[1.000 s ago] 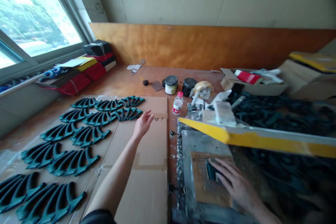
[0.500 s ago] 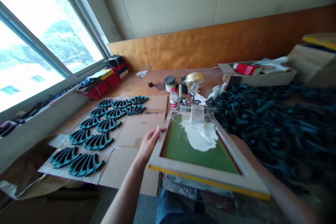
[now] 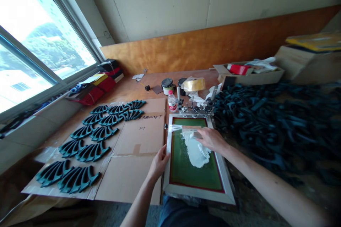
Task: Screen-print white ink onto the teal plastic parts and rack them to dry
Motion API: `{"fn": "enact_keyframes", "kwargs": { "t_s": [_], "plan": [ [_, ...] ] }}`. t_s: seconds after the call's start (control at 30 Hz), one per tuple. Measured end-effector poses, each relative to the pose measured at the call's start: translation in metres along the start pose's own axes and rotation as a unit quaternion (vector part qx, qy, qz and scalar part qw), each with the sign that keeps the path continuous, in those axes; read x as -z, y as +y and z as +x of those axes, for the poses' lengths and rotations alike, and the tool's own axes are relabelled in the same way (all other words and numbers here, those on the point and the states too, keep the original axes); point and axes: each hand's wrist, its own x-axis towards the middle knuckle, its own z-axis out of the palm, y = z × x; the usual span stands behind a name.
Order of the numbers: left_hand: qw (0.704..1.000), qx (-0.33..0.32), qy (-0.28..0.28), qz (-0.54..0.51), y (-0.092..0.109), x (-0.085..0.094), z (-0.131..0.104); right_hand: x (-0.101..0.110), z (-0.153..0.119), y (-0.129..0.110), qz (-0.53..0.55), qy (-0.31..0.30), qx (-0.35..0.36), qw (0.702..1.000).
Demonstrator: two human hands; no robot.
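Observation:
A screen printing frame (image 3: 167, 181) with green mesh lies nearly level in front of me, its far end under a metal hinge clamp (image 3: 195, 111). White ink (image 3: 197, 154) is pooled on the mesh. My left hand (image 3: 160, 160) is closed at the frame's left edge, its fingers partly hidden. Over the far part of the mesh, my right hand (image 3: 211, 139) grips a wide squeegee (image 3: 186, 128), whose blade touches the ink. White smears show at the squeegee's left end. What lies under the screen is hidden.
Dark green fan-shaped pieces (image 3: 78, 177) lie in rows on cardboard (image 3: 130, 177) at left. A large pile of similar dark parts (image 3: 255, 120) covers the right side. Behind the frame stand a plastic bottle (image 3: 172, 102), a lidded jar (image 3: 167, 87) and a tape roll (image 3: 194, 84).
The frame has come down from a raised tilt to nearly level. My right hand has left its right edge and taken hold of the squeegee. My left hand stays at the left edge, lower now.

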Motion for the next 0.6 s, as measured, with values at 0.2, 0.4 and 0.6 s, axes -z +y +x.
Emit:
{"fn": "enact_keyframes", "kwargs": {
  "t_s": [0.2,0.4,0.6],
  "plan": [
    [1.0,-0.02,0.005,0.002,-0.006,-0.001,0.0,-0.027,-0.027,-0.003,-0.05,0.064,0.004,0.997],
    [0.999,-0.031,-0.005,-0.031,-0.011,-0.002,0.001,-0.034,-0.063,-0.013,0.005,0.047,0.24,0.97],
    [0.998,-0.03,0.006,-0.058,-0.011,-0.004,0.001,-0.011,-0.052,0.003,0.06,-0.001,0.217,0.974]
  ]
}}
